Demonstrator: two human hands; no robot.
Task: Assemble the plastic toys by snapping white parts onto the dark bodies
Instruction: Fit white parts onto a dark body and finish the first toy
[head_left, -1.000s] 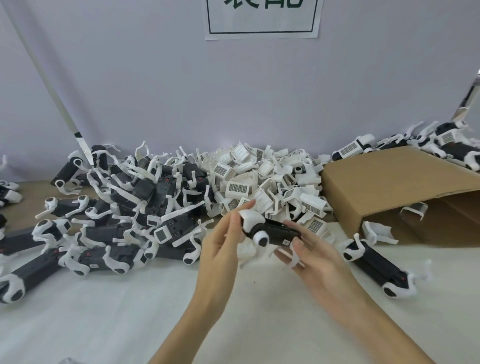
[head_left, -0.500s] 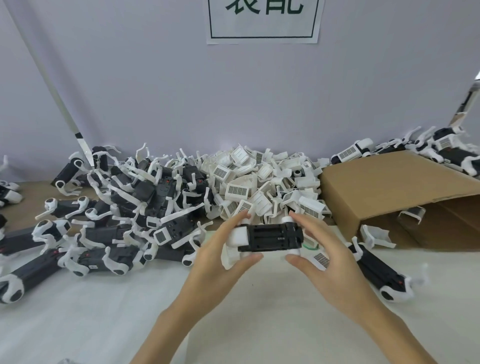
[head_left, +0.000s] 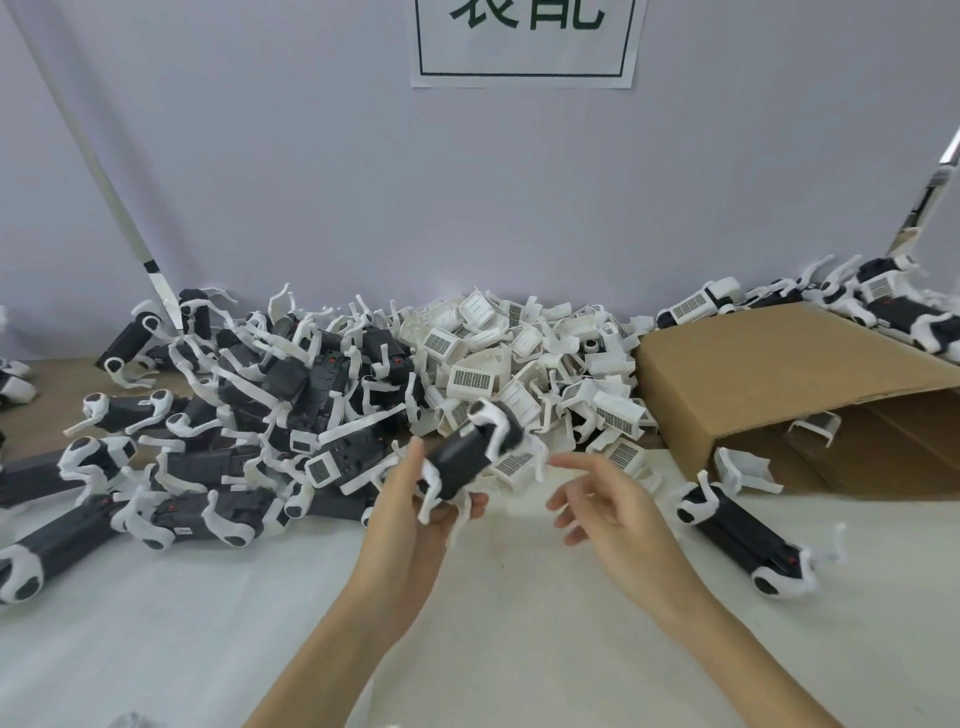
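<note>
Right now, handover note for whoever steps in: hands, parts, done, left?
Left hand grips a dark toy body with white parts on it, above the table.
Right hand open, empty, beside it.
Loose white parts piled centre-back; toys heaped left; one toy lies right, by the cardboard box.
Done: cannot tell whether the held toy is complete.
Left: the white pile.

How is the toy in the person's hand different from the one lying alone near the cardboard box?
The held toy is gripped by the left hand, lifted and tilted, blurred. The lone toy lies flat on the table, untouched. Both have dark bodies with white parts.
</note>
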